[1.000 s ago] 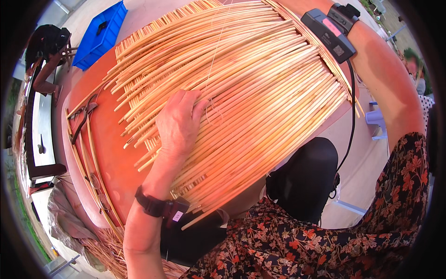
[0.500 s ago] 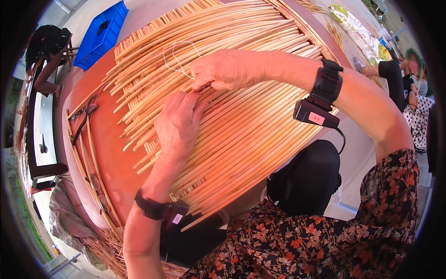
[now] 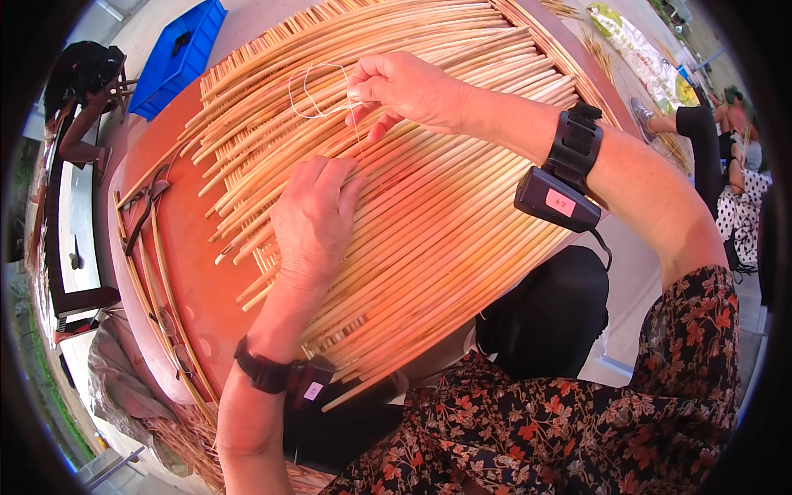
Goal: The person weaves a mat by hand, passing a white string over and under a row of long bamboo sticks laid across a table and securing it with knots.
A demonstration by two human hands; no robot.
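A wide mat of pale bamboo sticks (image 3: 462, 206) lies fanned across a round reddish-brown table (image 3: 177, 256). My left hand (image 3: 313, 219) rests flat on the sticks near the middle, fingers pressing them down. My right hand (image 3: 404, 87) hovers just beyond it, pinching a thin white thread (image 3: 318, 87) that loops up over the sticks and runs down between them by my left fingertips. Both wrists wear black bands with small black devices.
A blue plastic crate (image 3: 181, 54) sits beyond the table at the upper left. Loose sticks and a metal tool (image 3: 144, 210) lie along the table's left rim. A dark bench (image 3: 74, 223) stands at the left. Other people sit at the far right (image 3: 726, 140).
My right arm has swung in from the upper right over the mat, and its hand now pinches the thread close to my left fingers. My left hand has stayed pressed on the sticks.
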